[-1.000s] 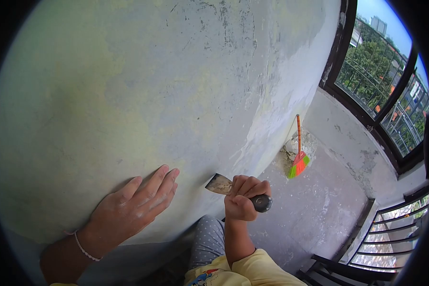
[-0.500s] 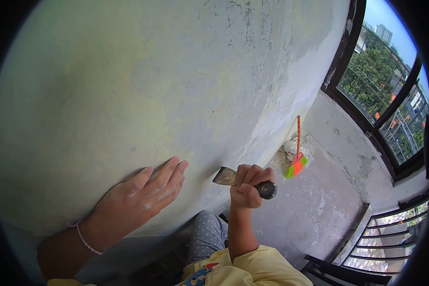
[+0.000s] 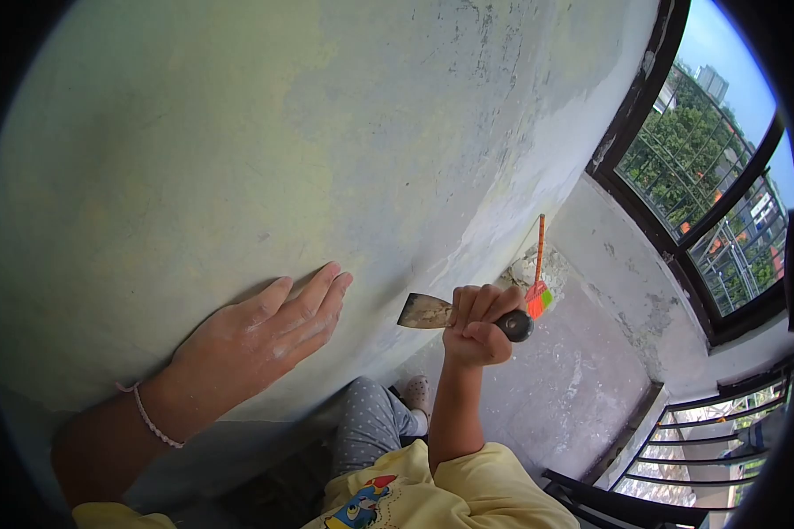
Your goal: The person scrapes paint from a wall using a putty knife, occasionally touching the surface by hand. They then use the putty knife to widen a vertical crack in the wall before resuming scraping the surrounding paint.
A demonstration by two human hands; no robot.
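My left hand (image 3: 260,331) lies with fingers stretched out against the painted wall (image 3: 238,159), white dust on its skin. In a fist, my right hand (image 3: 481,324) grips a putty knife (image 3: 425,311) by its dark handle. The knife's broad, stained blade points left toward the wall, its edge close to the surface. Yellowish and grey patches mark the wall, with dark scraped streaks near the top.
An orange-handled broom (image 3: 538,264) stands by crumbled plaster in the corner, partly behind my right hand. Barred, dark-framed windows (image 3: 706,159) are at the right, above a low wall. A black railing (image 3: 688,454) sits lower right. My shoe (image 3: 417,394) rests on the dusty floor (image 3: 565,379).
My right hand with the putty knife has shifted right and slightly up, now overlapping the broom's head. My left hand stays flat on the wall. The view has shifted, and my shoe now shows.
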